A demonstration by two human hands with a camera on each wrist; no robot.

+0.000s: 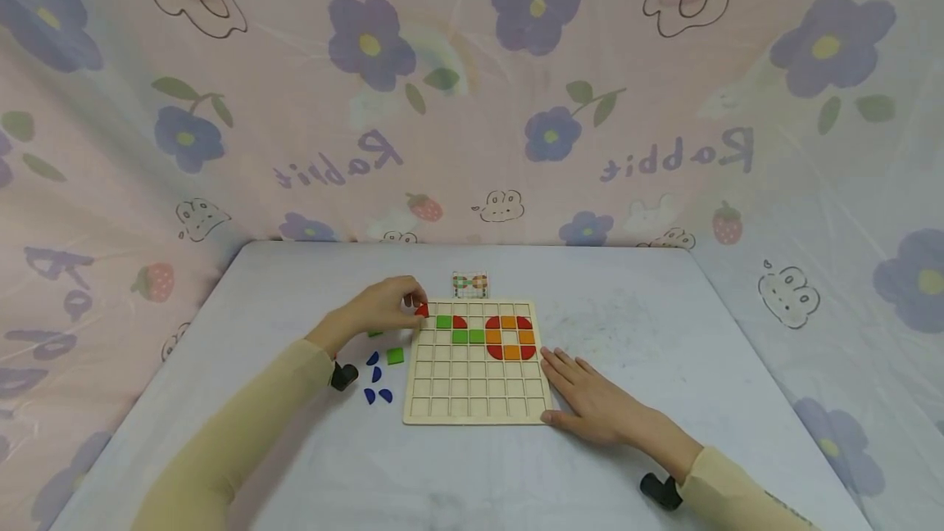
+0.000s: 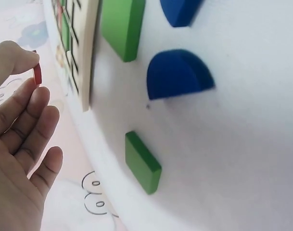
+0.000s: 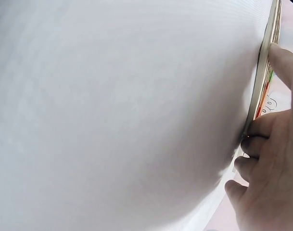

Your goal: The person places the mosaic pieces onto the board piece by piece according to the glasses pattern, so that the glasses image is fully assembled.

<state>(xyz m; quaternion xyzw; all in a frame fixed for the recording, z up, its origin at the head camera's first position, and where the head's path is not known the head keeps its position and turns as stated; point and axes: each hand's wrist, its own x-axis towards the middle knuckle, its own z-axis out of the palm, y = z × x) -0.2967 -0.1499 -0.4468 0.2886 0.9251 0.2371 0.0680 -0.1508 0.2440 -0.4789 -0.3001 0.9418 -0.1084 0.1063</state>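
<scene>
My left hand (image 1: 387, 303) pinches a red piece (image 2: 37, 74) between thumb and index finger, at the upper left corner of a wooden grid board (image 1: 479, 396). On the board, red quarter-round pieces and orange squares (image 1: 508, 322) form a ring at the right. Green squares (image 1: 460, 337) and one red rounded piece (image 1: 459, 322) lie left of that ring. With fingers spread, my right hand (image 1: 593, 400) touches the board's right edge. The right wrist view shows its fingertips against the board's side (image 3: 261, 72).
Left of the board lie several blue rounded pieces (image 1: 386, 395) and a green square (image 1: 395, 356). Another green square (image 2: 143, 163) is partly hidden under my left hand in the head view. A small pattern card (image 1: 469, 285) lies behind the board. A printed curtain (image 1: 472, 105) surrounds the white table.
</scene>
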